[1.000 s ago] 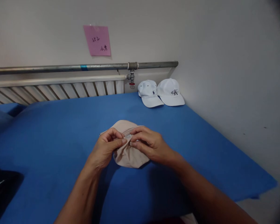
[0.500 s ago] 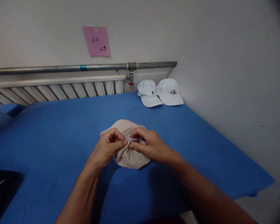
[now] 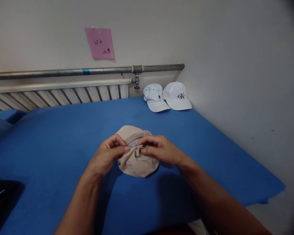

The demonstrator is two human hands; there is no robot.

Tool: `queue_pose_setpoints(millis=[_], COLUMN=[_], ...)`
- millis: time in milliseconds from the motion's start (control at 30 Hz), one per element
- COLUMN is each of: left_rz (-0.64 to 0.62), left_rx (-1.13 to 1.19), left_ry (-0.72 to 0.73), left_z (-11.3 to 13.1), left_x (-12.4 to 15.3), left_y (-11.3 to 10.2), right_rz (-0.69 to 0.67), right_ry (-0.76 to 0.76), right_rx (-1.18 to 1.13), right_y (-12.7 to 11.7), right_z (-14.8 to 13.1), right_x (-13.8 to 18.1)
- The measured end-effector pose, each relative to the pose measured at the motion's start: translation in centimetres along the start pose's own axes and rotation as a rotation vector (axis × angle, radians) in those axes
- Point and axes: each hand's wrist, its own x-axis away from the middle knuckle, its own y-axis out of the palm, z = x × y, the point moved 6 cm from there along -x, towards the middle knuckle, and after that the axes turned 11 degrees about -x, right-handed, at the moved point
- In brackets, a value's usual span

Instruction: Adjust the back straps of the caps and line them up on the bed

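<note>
A beige cap (image 3: 136, 162) lies on the blue cloth (image 3: 63, 137) in front of me. My left hand (image 3: 107, 156) pinches the cap's back edge from the left, fingers closed on the fabric. My right hand (image 3: 159, 149) pinches the same edge from the right, at the strap, thumb and fingers pressed together. Both hands meet over the middle of the cap and hide part of it.
Two white caps (image 3: 155, 97) (image 3: 177, 96) sit side by side at the far right corner against the wall. A metal pipe (image 3: 88, 70) with a valve and a ribbed radiator (image 3: 58, 94) run along the back. A pink note (image 3: 99, 43) hangs above. A dark object (image 3: 0, 199) lies at the left edge.
Both hands have shifted slightly on the cap's back edge; the cap has turned a little and its left brim edge is now hidden behind my left hand.
</note>
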Motion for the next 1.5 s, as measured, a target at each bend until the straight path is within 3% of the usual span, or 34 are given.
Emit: queue_pose_setpoints(millis=[167, 367, 467, 567, 867, 1000, 1233, 1367, 1500], left_rz=[-0.068, -0.333, -0.415, -0.402, -0.197, -0.212, -0.377, -0.393, -0.288], left_rx=[-0.08, -0.47, -0.539, -0.423, -0.259, -0.29, -0.4, -0.519, -0.644], left_ry=[-0.025, -0.001, -0.004, -0.059, -0.144, -0.187, -0.185, -0.175, -0.095], left_z=[0.0, 0.6, 0.5, -0.1, -1.4, -1.6, -1.8, -2.0, -1.7], left_x=[0.1, 1.3, 1.5, 1.2, 0.2, 0.3, 0.4, 0.5, 0.0], left_y=[-0.3, 0.7, 1.4, 1.6, 0.6, 0.6, 1.3, 1.2, 0.8], right_rz=[0.032, -0.027, -0.035, -0.006, 0.078, 0.075, 0.015, -0.038, -0.018], right_ry=[0.025, -0.036, -0.092, -0.136, -0.407, -0.371, -0.172, -0.139, -0.159], right_rx=[-0.029, 0.143, 0.275, 0.397, 0.839, 0.664, 0.379, 0.423, 0.513], right_y=[-0.1, 1.0, 1.4, 1.4, 2.2, 1.3, 0.5, 0.7, 0.5], right_z=[-0.1, -1.4, -1.7, -1.4, -1.0, -0.8, -0.3, -0.8, -0.8], right_x=[0.2, 0.7, 0.8, 0.8, 1.1, 0.9, 0.5, 0.6, 0.7])
